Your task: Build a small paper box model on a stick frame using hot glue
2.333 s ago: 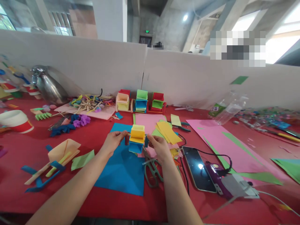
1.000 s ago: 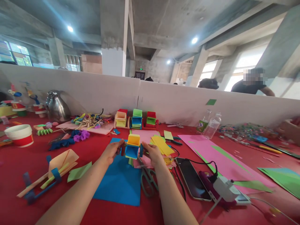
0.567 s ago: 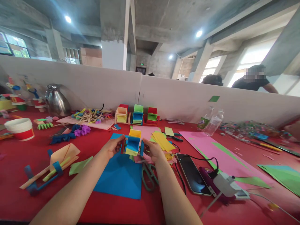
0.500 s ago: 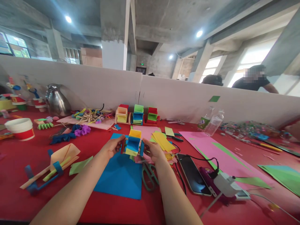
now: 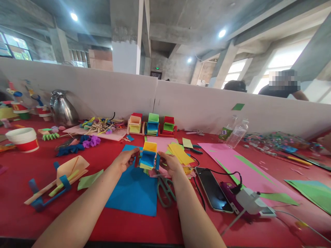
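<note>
Between my two hands is a small paper wheel model (image 5: pixel 149 158) with yellow, blue and pale green folded paper flaps on a little frame. My left hand (image 5: pixel 127 160) is closed on its reddish left side. The blue right side is pinched by my right hand (image 5: pixel 168 163). Beneath the model lies a blue paper sheet (image 5: pixel 134 196), and green-handled scissors (image 5: pixel 166 193) rest partly on its right edge. Behind stand three similar paper models, one peach and yellow (image 5: pixel 135 124), one green and blue (image 5: pixel 152 124), one red and green (image 5: pixel 169 126).
At left are a blue frame with peach paper (image 5: pixel 66 184), a paper cup (image 5: pixel 23 140) and a metal jug (image 5: pixel 63 108). To the right lie a phone (image 5: pixel 214 191), a power strip with chargers (image 5: pixel 249 201), pink paper (image 5: pixel 248 168) and plastic bottles (image 5: pixel 238 134). A white partition (image 5: pixel 103 91) borders the table.
The view has shifted slightly. My hands still hold the paper wheel model in nearly the same place, with no clear change in grip.
</note>
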A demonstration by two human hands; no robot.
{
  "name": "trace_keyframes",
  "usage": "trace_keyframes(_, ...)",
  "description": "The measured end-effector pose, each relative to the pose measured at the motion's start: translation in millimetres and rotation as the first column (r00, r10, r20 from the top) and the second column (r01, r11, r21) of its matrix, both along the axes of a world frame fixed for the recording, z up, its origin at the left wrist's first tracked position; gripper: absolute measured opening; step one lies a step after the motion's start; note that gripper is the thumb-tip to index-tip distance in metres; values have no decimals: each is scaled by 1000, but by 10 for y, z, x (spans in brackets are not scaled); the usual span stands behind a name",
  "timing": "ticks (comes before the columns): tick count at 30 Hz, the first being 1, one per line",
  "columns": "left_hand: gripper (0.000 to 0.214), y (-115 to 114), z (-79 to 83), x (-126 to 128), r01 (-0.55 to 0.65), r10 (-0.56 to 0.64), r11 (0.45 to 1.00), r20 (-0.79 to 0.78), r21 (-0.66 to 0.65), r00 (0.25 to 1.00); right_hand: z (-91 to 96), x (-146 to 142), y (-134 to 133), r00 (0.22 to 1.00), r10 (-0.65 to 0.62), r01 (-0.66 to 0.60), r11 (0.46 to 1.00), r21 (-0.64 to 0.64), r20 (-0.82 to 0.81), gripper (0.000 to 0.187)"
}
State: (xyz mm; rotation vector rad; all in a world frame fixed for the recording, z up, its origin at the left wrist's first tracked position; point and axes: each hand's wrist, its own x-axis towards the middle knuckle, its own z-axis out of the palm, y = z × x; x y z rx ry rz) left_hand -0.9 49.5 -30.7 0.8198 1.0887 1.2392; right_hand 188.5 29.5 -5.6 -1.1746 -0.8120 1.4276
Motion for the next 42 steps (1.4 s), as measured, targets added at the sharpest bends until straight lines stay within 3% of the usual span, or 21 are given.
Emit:
trace_keyframes(11,42,-5,20,-62,37,-15,992,-181,121,983,-63,21,41,998,62,-60,990,131,-15,21)
trace_keyframes(18,42,-65,15,-9,-34,125,956,-301,291,945,-57,17,31,996,73,-64,988,141,-60,23)
trace_keyframes(25,47,-46,22,10,-56,205,898,-301,436,931,-55,34,37,994,55,-43,991,130,-90,23)
trace_keyframes(27,53,-33,47,-37,10,151,867,-283,497,947,-54,45,38,994,61,-48,989,139,-88,22)
trace_keyframes(31,58,-40,52,-146,285,-160,803,-271,523,949,-52,52,31,994,94,-84,984,156,-61,22)
trace_keyframes(33,60,-48,10,-167,358,-271,787,-240,502,932,-42,48,19,993,114,-106,980,167,-39,23)
trace_keyframes(37,62,-44,-114,-114,398,-405,803,-83,443,910,-6,35,-3,993,121,-121,969,218,15,26)
trace_keyframes(42,44,-24,-167,0,323,-369,870,56,373,928,-11,11,21,986,53,-98,950,297,156,33)
